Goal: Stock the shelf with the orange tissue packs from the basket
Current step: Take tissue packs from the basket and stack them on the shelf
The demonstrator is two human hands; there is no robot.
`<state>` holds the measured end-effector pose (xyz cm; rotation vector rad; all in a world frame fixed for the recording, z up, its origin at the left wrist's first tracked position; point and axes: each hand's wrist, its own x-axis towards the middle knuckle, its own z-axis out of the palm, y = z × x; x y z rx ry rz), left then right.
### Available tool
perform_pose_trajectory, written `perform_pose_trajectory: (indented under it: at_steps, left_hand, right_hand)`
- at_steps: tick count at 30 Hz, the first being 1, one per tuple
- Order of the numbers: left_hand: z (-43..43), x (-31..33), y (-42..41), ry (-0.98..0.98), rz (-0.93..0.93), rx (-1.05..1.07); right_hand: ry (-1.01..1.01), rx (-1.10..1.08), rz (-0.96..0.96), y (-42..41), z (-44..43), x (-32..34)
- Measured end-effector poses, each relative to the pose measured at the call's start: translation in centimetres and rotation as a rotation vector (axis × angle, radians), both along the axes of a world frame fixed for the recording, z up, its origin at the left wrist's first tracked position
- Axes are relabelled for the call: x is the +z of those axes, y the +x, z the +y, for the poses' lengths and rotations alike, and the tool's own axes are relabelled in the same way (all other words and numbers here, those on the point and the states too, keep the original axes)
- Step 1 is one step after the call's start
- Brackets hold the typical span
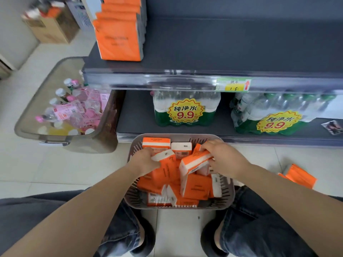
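The left hand (143, 160) curled round one tissue pack (167, 165) in the basket (130, 193); just right, the right hand (222, 157) gripped a second pack (196, 163). Roughly a dozen more lay jumbled beneath; one row of packs (118, 39) stood on the shelf (204, 52).

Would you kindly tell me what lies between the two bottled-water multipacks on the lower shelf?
Nothing does: in the head view, only bare dark lower shelf separates the left multipack from the right multipack.

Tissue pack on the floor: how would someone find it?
Start at the grey slotted plastic basket before the dark shelf. Look right along the pale floor tiles. The orange plastic-wrapped tissue pack lies there, unlike the rest, outside basket and shelf.
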<state>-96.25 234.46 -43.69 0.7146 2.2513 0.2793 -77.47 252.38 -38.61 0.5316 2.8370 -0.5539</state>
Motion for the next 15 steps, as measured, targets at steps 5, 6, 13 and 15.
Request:
perform_pose_trajectory:
  at_steps: [5,6,13,15]
  left_hand:
    - [-0.4,2.5,-0.4,0.11,-0.106,0.18]
    - [-0.5,3.0,-0.4,0.142,-0.125,0.219]
    - [-1.0,4.9,0.2,0.392,-0.358,0.546]
    - [-1.1,5.5,0.4,0.427,-0.431,0.615]
  right_hand:
    - [0.06,0.036,0.204,0.5,-0.2,1.9]
    - [0.087,0.053,0.247,0.5,-0.2,2.2]
    - [0.188,0.08,0.464,0.3,-0.9,4.0]
    - [0.201,0.069,0.499,0.0,-1.2,4.5]
